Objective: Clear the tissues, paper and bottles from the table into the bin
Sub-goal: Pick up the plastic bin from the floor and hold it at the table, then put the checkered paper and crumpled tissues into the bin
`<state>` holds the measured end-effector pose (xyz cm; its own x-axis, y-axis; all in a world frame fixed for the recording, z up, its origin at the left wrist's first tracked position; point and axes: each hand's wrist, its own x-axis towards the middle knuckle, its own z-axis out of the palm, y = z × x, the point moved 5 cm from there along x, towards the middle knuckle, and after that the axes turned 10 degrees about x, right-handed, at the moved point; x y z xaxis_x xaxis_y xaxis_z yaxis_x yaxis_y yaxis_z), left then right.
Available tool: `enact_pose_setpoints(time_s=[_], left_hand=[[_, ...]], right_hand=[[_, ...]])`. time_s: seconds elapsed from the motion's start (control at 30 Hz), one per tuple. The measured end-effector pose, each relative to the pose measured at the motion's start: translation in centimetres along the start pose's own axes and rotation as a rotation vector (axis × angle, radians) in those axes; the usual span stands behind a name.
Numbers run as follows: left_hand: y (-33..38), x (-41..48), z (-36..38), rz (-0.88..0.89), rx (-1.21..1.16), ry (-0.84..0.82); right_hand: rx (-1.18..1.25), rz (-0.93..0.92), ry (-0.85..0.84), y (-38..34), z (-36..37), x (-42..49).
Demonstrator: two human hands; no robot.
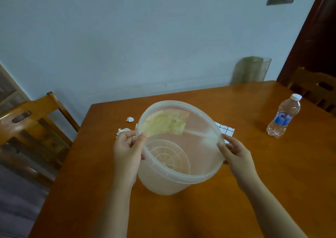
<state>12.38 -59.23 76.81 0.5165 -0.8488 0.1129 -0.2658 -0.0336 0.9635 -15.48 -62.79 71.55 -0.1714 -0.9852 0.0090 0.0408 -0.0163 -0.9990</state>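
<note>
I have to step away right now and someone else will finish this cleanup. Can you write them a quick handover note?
Left hand and right hand each grip the rim of the translucent bucket, the bin, tilted toward the camera over the table.
In the bin: one yellowish crumpled piece; whether it lies inside or shows through the wall is unclear.
Still on the table: two tissue wads behind the left hand, checked paper behind the bin, water bottle upright at far right.
Left to do: bin all four.
</note>
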Motion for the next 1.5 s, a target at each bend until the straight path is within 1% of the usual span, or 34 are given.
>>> enact_pose_setpoints(time_s=[0.23,0.33,0.4,0.47,0.6,0.77,0.93,1.03,1.13,1.3,1.5], left_hand=[[-0.3,4.7,1.3,0.052,0.079,0.063],[-0.4,6.0,2.2,0.054,0.126,0.1],[-0.5,6.4,2.8,0.05,0.163,0.141],[-0.5,6.8,3.5,0.035,0.202,0.173],[-0.6,7.6,4.7,-0.002,0.252,0.211],[-0.8,7.9,6.3,-0.022,0.271,0.27],[-1.3,8.1,6.9,-0.065,0.298,0.292],[-1.4,8.0,7.1,-0.063,0.305,0.303],[-1.4,7.7,7.2,-0.057,0.316,0.301],[-1.4,7.3,7.2,-0.081,0.302,0.309],[-1.3,6.6,6.8,-0.091,0.274,0.318]], right_hand=[[-0.05,0.069,-0.082,2.5,2.8,5.2],[-0.062,0.091,-0.124,3.8,2.8,7.6],[-0.114,0.109,-0.133,5.2,2.0,9.3],[-0.193,0.112,-0.141,6.7,0.9,11.3],[-0.433,0.116,-0.184,10.3,-1.6,15.6],[-0.707,0.096,-0.28,14.8,-3.4,20.4],[-0.867,0.152,-0.41,18.5,-4.0,22.0],[-0.99,0.079,-0.463,19.5,-4.3,21.8],[-1.06,0.005,-0.445,19.7,-4.6,21.5],[-1.063,-0.006,-0.403,19.3,-4.4,21.0],[-1.011,-0.012,-0.349,19.0,-4.3,19.1]])
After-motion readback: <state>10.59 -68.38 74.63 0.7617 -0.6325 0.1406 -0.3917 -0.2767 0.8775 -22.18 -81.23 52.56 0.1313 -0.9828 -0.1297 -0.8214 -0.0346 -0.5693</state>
